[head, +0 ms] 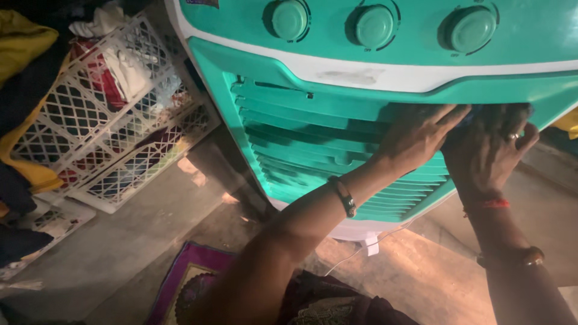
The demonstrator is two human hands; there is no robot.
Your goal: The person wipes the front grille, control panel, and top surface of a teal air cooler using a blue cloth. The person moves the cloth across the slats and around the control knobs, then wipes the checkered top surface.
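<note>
Left hand: the left hand lies flat and open on the louvred grille of the air cooler, fingers spread toward the right, grasping nothing.
Right hand: the right hand presses against the grille's right end, just beside the left hand; a ring shows on one finger, and the fingertips are in shadow, so I cannot tell whether they hook a slat or only rest there.
Wrists: a dark bangle on the left, a red thread and a beaded band on the right.
Where the cooler stands: on the concrete floor, tilted in this view, its top panel with three round knobs toward the upper edge of the frame.
How it will likely handle: the body looks like rigid moulded plastic, bulky, probably awkward rather than very heavy; smooth teal faces may slip under a palm.
Slats: thin and likely to flex or snap if loaded singly.
Where to hold: the thick frame edge around the grille or the white band seems sounder than the slats.
Hard to make out: the cooler's base, its right side and back are cut off; a white cord runs beneath, its end unseen.
Around: a white lattice laundry basket with clothes at left, a purple mat near the lower edge.
</note>
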